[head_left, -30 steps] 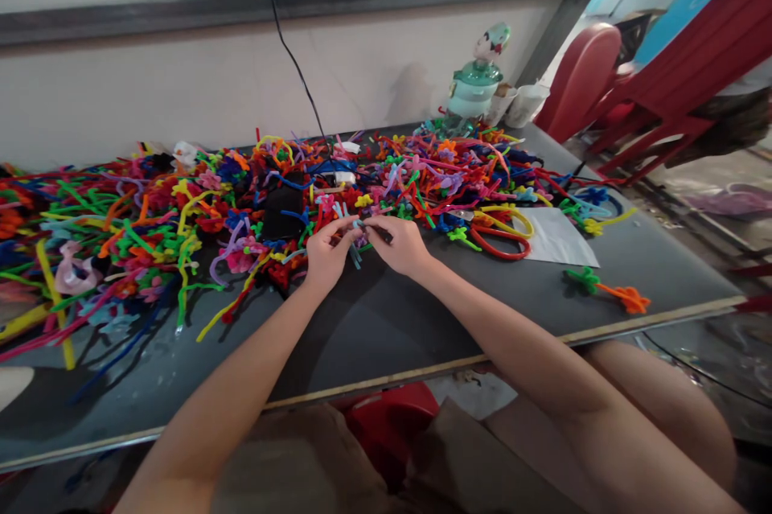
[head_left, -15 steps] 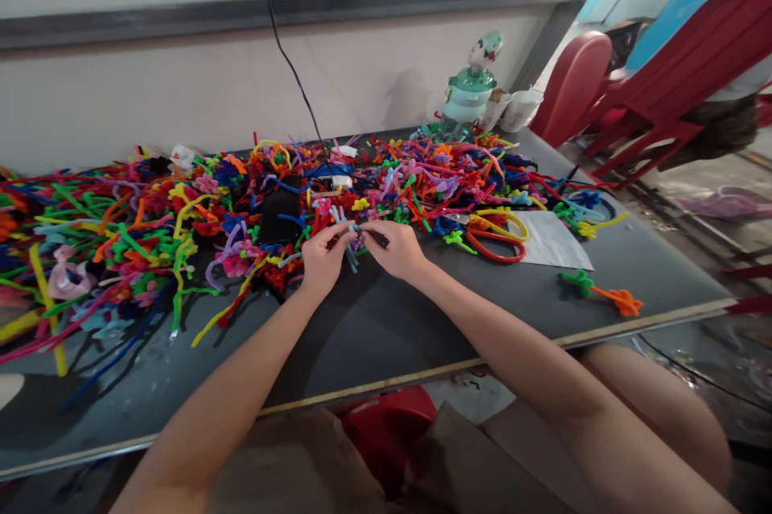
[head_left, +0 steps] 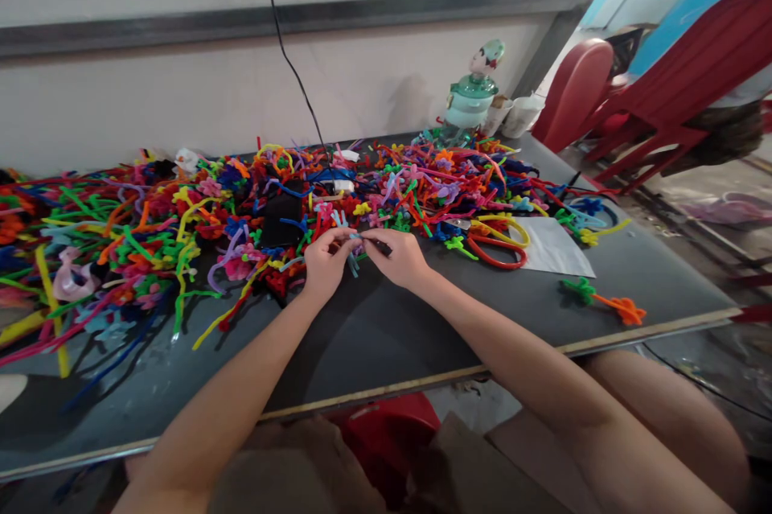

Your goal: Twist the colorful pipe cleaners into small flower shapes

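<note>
Above the dark table, my left hand pinches a small bunch of light blue pipe cleaners; their ends poke out above and below the fingers. The fingertips of my right hand meet those of the left at the bunch's middle and are closed on it too. My fingers hide the middle of the bunch. Just behind the hands spreads a heap of colourful pipe cleaners, many bent into flower shapes. A black flat object lies in the heap, left of my left hand.
Right of my hands lie red- and yellow-handled scissors and a white plastic bag. A green and orange pipe-cleaner flower piece is near the table's front edge. A green-lidded bottle and paper cups stand behind; red chairs are beyond.
The fingertips of both hands have drawn closer together around the light blue pipe cleaners, covering more of their middle. The view has shifted slightly; everything else on the table lies as before.
</note>
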A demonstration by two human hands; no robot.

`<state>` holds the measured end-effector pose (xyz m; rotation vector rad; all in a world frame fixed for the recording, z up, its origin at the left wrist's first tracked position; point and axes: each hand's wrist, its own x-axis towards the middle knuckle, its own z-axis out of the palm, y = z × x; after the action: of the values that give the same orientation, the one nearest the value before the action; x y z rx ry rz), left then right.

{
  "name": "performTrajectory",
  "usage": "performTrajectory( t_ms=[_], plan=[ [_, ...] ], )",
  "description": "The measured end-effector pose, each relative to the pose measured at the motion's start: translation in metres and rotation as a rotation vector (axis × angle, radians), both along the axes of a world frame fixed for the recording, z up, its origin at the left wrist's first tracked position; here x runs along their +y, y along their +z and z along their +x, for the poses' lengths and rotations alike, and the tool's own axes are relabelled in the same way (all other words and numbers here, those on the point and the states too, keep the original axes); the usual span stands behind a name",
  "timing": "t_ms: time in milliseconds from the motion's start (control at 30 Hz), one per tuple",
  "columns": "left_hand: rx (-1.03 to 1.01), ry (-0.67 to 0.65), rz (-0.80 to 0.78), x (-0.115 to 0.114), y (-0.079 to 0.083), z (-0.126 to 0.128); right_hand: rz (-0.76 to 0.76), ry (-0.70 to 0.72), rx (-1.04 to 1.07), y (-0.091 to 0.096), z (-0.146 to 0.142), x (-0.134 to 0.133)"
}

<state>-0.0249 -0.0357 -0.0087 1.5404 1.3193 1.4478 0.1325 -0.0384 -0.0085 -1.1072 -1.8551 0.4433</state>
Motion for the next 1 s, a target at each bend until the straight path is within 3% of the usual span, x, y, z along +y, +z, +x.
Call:
performTrajectory(
  t_ms=[267, 633, 800, 1000],
  plan=[
    [0.057, -0.035, 0.014, 0.002, -0.002, 0.002, 0.020, -0.085, 0.010, -0.001, 0.004, 0.004],
    [0.032, -0.054, 0.028, -0.001, -0.003, 0.004, 0.050, -0.093, -0.014, 0.003, 0.012, 0.006],
    [0.246, -0.033, 0.168, -0.002, -0.001, -0.001, 0.150, -0.100, -0.206, 0.002, 0.018, 0.008],
    [0.651, -0.143, 0.409, 0.002, -0.001, -0.006, 0.203, -0.063, -0.308, 0.002, 0.026, 0.011]
  ],
)
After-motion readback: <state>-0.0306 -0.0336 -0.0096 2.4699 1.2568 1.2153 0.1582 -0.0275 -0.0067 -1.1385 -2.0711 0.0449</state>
